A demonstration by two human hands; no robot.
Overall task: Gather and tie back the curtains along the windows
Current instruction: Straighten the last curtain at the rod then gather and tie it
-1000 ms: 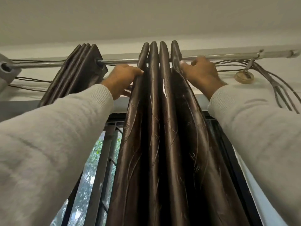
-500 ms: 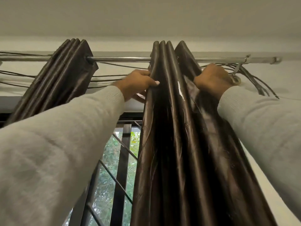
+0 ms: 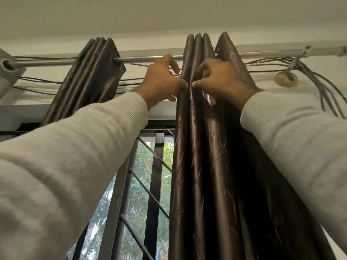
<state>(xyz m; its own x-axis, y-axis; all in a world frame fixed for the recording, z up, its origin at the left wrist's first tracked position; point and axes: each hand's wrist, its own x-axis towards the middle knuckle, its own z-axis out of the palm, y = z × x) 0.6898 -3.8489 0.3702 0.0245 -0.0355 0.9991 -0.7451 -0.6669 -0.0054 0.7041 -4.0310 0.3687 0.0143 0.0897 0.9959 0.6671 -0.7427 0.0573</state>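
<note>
- The dark brown curtain (image 3: pixel 216 166) hangs from a metal curtain rod (image 3: pixel 142 60) near the ceiling, its folds bunched tight toward the rod's right half and falling straight down past the lower edge of the view.
- The left hand (image 3: pixel 161 81) is at the curtain's left edge just below the rod, thumb and curled fingers pinching the outermost fold; its upper fingers reach up close to the rod (whether they touch it I cannot tell).
- The right hand (image 3: pixel 221 81) is pushed in among the folds just beside the left one, fingers curled and gripping the fabric, thumb tip almost meeting the left hand's thumb.
- Both arms are raised, in pale grey knitted sleeves (image 3: pixel 75 156).
- A second brown curtain (image 3: pixel 90 72) is already gathered into a narrow bundle on the rod's left half, well apart from the one being handled, the rod passing through its eyelet.
- At the rod's far left end, a grey curtain (image 3: pixel 9 68) with an eyelet shows at the frame's edge.
- Thin cables (image 3: pixel 281 61) run along the wall behind the rod and sweep down at the right, near a small round wall fitting (image 3: pixel 285 78).
- Between the two brown curtains the window (image 3: pixel 142 184) shows, with a dark frame, diagonal metal bars and green foliage outside.
- No containers are anywhere in sight (only wall, rod and fabric up here).
</note>
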